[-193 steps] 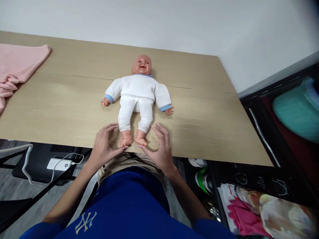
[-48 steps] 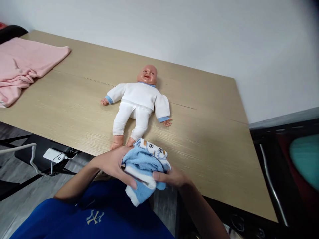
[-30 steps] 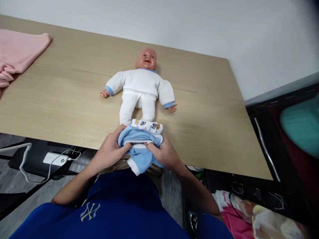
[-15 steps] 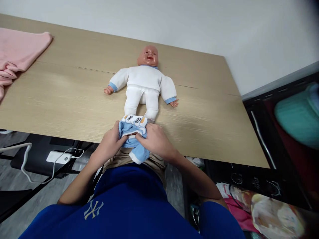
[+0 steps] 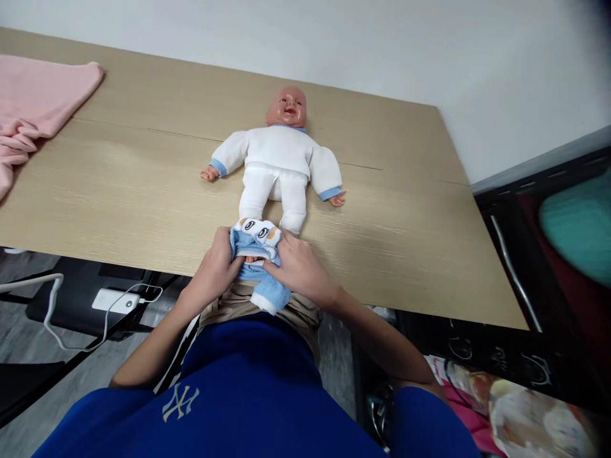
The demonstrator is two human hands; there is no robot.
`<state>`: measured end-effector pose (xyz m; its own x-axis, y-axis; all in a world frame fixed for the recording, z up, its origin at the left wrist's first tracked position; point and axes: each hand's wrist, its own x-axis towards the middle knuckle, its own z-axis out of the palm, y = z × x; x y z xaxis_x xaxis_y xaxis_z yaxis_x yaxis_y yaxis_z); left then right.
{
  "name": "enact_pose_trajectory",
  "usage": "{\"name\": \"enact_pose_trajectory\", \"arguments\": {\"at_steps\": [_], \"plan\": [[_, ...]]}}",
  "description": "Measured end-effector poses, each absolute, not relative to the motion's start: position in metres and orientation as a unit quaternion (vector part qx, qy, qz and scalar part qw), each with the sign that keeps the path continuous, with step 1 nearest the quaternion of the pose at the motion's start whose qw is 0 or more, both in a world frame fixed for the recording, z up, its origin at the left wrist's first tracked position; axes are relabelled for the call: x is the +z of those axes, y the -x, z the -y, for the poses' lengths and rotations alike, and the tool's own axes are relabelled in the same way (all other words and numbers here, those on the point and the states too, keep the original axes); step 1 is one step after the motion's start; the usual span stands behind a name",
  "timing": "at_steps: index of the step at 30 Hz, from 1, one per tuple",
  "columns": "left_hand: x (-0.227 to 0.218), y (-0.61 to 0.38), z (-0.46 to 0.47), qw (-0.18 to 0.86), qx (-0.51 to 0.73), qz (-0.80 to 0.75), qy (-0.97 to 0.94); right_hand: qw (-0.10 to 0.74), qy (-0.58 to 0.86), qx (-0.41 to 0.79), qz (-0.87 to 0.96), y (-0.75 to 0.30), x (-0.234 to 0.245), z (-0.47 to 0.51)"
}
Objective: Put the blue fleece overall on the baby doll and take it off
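A baby doll (image 5: pixel 277 152) in a white top with blue cuffs lies on its back on the table, its legs toward me. Small blue-and-white terry pants (image 5: pixel 271 292) with an animal face on them are bunched at the table's near edge, by the doll's lower legs. My left hand (image 5: pixel 220 264) grips their left side, thumb inside the opening. Closed on the right side of the cloth is my right hand (image 5: pixel 303 267). Some of the doll's toes show in the gap between my thumbs; the rest of its feet is hidden by the cloth.
The wooden table (image 5: pixel 143 191) runs back to a white wall. Pink cloth (image 5: pixel 42 95) lies at the far left. Below the left edge are a black chair (image 5: pixel 62 305) and a white power bank (image 5: pixel 114 301) with a cable. A teal object (image 5: pixel 582 222) and plastic bags (image 5: pixel 534 413) stand at right.
The pants' opening sits slightly differently between my hands, and more of the doll's toes show through the gap. Both hands keep their hold. The view has shifted slightly.
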<state>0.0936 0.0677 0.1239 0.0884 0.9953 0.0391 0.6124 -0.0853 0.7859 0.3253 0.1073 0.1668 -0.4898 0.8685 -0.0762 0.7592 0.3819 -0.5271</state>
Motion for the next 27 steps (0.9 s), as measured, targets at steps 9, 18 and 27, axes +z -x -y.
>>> {"name": "enact_pose_trajectory", "arguments": {"at_steps": [9,18,27], "plan": [[0.114,-0.082,-0.072,0.32,0.392,-0.536,-0.676,0.202,0.503,0.331,0.772,-0.334,0.152,-0.117],[0.109,-0.071,-0.083,0.319,0.414,-0.498,-0.692,0.282,0.491,0.37,0.736,-0.336,0.145,-0.122],[0.111,-0.059,-0.099,0.325,0.412,-0.467,-0.712,0.284,0.485,0.334,0.757,-0.333,0.145,-0.128]]}}
